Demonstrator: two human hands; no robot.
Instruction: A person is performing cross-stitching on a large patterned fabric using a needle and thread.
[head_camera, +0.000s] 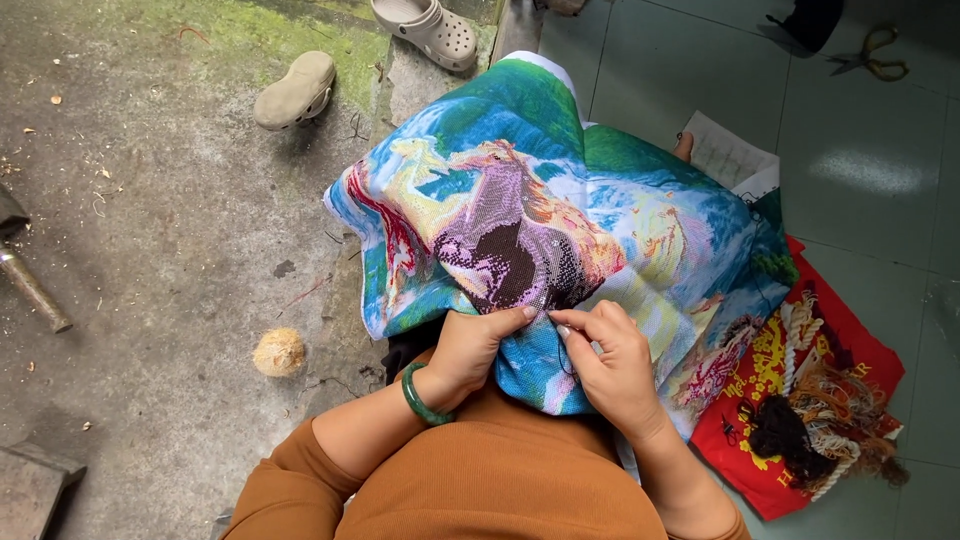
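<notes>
ball of fibre (279, 352): round and tan, on the grey floor, well apart from the hands
shoes (296, 90): two pale ones lie on the floor at the top
left hand (468, 352): closed, pinching a fold of the cloth; a green bangle (421, 397) is on the wrist
picture cloth (560, 235): big and bright, spread over the lap, bunched near the body
how it feels: I think it is soft, light and floppy; best held by a fold close to the stitching spot
right hand (612, 362): fingertips pinched together on the cloth; the needle is too small to see
threads (815, 420): a tangled pile on a red bag (760, 370), beside the cloth
</notes>
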